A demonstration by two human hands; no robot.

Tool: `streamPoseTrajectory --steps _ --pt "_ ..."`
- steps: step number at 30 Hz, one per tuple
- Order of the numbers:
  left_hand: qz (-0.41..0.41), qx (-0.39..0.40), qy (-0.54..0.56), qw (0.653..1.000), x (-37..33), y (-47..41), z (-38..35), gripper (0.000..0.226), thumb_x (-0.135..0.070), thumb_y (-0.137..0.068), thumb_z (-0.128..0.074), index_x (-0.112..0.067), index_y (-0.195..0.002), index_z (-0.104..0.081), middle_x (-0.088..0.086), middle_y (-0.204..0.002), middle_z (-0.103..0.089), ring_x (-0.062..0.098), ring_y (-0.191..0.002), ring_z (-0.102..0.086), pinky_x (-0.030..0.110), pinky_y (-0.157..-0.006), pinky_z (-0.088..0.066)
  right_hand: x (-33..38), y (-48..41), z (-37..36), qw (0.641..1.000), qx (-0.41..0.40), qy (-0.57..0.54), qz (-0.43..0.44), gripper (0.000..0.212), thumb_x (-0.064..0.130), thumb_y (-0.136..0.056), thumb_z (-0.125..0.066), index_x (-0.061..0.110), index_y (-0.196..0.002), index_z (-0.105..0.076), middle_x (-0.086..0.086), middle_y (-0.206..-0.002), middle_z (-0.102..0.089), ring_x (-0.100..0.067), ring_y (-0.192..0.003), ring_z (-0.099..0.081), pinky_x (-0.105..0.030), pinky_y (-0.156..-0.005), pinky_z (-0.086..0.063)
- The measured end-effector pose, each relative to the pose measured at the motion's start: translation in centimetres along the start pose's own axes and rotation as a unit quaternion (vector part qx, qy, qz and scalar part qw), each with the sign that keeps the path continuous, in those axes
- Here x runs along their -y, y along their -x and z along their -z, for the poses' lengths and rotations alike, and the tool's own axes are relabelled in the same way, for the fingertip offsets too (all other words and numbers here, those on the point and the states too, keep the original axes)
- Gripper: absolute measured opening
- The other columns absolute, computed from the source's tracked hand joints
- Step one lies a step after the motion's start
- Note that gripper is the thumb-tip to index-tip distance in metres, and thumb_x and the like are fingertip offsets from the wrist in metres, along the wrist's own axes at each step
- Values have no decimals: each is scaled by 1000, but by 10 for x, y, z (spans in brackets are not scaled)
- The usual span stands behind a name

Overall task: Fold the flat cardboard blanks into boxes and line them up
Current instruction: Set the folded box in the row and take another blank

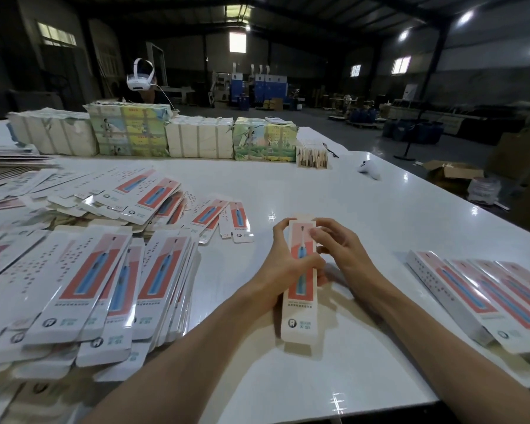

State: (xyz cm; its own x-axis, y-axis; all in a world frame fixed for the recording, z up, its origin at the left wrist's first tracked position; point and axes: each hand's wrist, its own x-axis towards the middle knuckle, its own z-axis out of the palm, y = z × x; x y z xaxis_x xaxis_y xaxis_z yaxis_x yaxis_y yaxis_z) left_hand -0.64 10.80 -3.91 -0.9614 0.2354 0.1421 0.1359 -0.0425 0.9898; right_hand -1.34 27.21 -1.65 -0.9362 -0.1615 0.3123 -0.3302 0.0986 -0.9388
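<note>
Box on table centre, my left hand gripping its 9 o'clock edge, my right hand pinching its 1 o'clock corner, flat blanks at 9 o'clock, folded boxes at 3 o'clock.

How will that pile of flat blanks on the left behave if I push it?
The flat blanks look glossy and already fanned, so they'd probably slide apart. Thin card, likely light and bendy. The shiny table probably offers little grip.
</note>
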Motion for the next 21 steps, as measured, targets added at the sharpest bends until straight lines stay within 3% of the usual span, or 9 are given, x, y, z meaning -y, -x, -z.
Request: streamPoseTrajectory --steps 4,8,14,17,21 --pt "-2 0 -25 1000 0 0 -1 82 -31 -83 -84 -62 -134 -28 -7 -115 -63 2 -89 -76 18 -62 -59 -3 -4 -2 999 -38 -22 -4 23 28 -110 -55 9 -112 -68 -13 -104 -76 -33 -101 -75 -45 -91 -62" --pt "5 31 -40 999 -3 2 -1 88 -36 -78 -84 -60 -140 -27 -4 -124 -64 6 -95 -76 21 -67 -61 -8 -8 7 993 -107 -53 -18 22 26 -111 -51 21 -130 -62 -14 -94 -77 -30 -92 -76 -36 -85 -64" --pt "18 47 -71 996 -7 4 -4 90 -38 -74 -85 -52 -143 -29 0 -125 -65 22 -104 -77 37 -84 -66 -11 -13 13 996 -71 -51 -23 18 18 -105 -62 16 -116 -77 -12 -102 -80 -33 -96 -79 -39 -86 -65" --pt "29 53 -67 996 -8 3 -4 86 -33 -79 -84 -50 -143 -29 5 -125 -67 26 -94 -80 39 -82 -66 -9 -12 14 997 -53 -56 -9 17 12 -106 -59 15 -111 -74 -15 -101 -80 -34 -96 -79 -35 -79 -65" --pt "40 59 -55 996 -8 1 -5 81 -25 -87 -81 -51 -142 -28 7 -125 -66 26 -85 -81 29 -69 -64 -4 -12 15 996 -38 -81 -4 19 9 -106 -55 8 -108 -73 -15 -108 -78 -36 -99 -77 -33 -76 -63"
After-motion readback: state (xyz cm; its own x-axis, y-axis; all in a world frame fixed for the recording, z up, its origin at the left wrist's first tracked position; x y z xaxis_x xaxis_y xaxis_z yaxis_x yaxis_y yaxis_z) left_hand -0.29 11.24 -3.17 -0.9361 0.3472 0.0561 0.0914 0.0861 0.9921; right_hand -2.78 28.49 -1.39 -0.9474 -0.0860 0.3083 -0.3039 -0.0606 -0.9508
